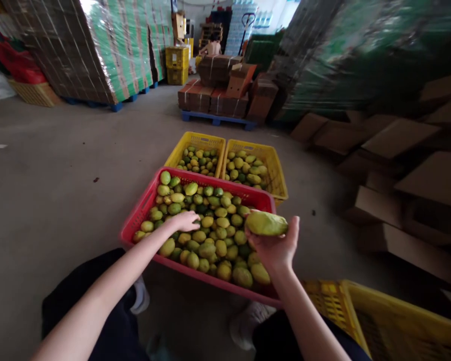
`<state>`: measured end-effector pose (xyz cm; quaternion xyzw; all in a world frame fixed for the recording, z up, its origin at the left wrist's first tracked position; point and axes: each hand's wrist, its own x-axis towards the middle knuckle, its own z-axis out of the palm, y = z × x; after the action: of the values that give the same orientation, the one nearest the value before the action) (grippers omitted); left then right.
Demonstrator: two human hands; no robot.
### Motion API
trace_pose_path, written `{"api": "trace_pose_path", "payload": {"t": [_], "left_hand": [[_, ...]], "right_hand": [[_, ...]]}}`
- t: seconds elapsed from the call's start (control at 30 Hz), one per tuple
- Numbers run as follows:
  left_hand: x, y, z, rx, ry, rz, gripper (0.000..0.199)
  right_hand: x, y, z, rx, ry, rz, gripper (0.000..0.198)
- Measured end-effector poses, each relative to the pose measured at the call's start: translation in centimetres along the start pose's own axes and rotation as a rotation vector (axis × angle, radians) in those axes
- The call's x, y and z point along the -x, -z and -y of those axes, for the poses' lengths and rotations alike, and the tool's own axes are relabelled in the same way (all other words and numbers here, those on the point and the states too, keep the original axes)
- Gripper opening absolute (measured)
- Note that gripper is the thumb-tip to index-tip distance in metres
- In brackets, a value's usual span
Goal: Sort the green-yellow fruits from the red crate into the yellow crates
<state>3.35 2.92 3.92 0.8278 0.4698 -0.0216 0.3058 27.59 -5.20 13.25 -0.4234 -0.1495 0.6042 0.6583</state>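
Observation:
A large, long yellow-green lemon [266,223] lies across the palm of my right hand [272,248], with the fingers and thumb around it, above the right side of the red crate [150,193]. Inside that crate, my left hand [186,221] reaches down among the fruit. Its fingers and thumb are bent about a dark green lemon [197,221], which is mostly covered by the hand. Many green and yellow lemons [221,233] of mixed sizes fill the crate.
Two yellow crates [281,175] holding more lemons stand just beyond the red one. Another yellow crate [398,306] is at my lower right. Cardboard boxes [398,138] lie along the right. Farther off are a loaded blue pallet [218,120], wrapped stacks [124,50] and a person [212,46].

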Motion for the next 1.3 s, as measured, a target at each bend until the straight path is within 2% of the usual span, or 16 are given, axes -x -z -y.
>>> {"api": "trace_pose_path", "payload": {"t": [0.07,0.23,0.37,0.5,0.63,0.73,0.8,0.87,0.97,1.07,1.13,1.23,1.3], "left_hand": [[-3.6,-0.7,-0.9,-0.103,0.024,-0.028,0.042],[-9.6,-2.6,-0.9,-0.268,0.022,-0.04,0.044],[-11.2,-3.5,0.4,-0.325,-0.023,-0.046,0.042],[-10.9,-3.9,1.0,-0.327,-0.027,-0.072,0.043],[-9.5,-3.2,0.4,-0.284,-0.006,-0.111,0.034],[-7.0,-1.1,-0.9,-0.202,0.039,-0.201,0.043],[-4.4,1.0,-2.2,0.088,0.087,-0.311,0.048],[-1.2,3.1,-3.8,0.526,0.105,-0.378,0.049],[3.8,5.1,-6.1,1.002,0.077,-0.301,0.05],[7.3,4.7,-7.1,1.27,0.067,-0.27,0.057],[8.3,3.6,-7.0,1.415,0.017,-0.298,0.057],[8.0,2.3,-6.6,1.468,-0.073,-0.338,0.054],[7.6,2.2,-6.5,1.387,-0.09,-0.398,0.049]], "right_hand": [[0.9,0.7,1.0,0.025,-0.009,-0.002,0.058],[1.0,1.4,1.0,0.107,-0.036,0.065,0.033],[1.6,1.4,2.4,0.099,0.066,0.083,0.027],[2.3,1.2,4.0,0.028,0.009,0.105,0.027],[2.2,0.5,4.3,-0.025,0.002,0.108,0.031],[1.8,-0.3,3.7,0.002,-0.017,0.085,0.04],[1.5,-0.9,2.9,0.021,-0.025,0.036,0.044],[1.5,-1.5,1.8,0.068,-0.044,0.039,0.045],[1.9,-2.4,0.0,0.183,-0.108,0.165,0.043],[2.8,-3.1,-1.9,0.268,-0.195,0.278,0.041],[3.2,-3.3,-2.9,0.359,-0.204,0.319,0.041],[3.5,-3.1,-3.6,0.597,-0.077,0.345,0.042],[3.2,-2.9,-3.5,0.787,0.046,0.347,0.043]]}}
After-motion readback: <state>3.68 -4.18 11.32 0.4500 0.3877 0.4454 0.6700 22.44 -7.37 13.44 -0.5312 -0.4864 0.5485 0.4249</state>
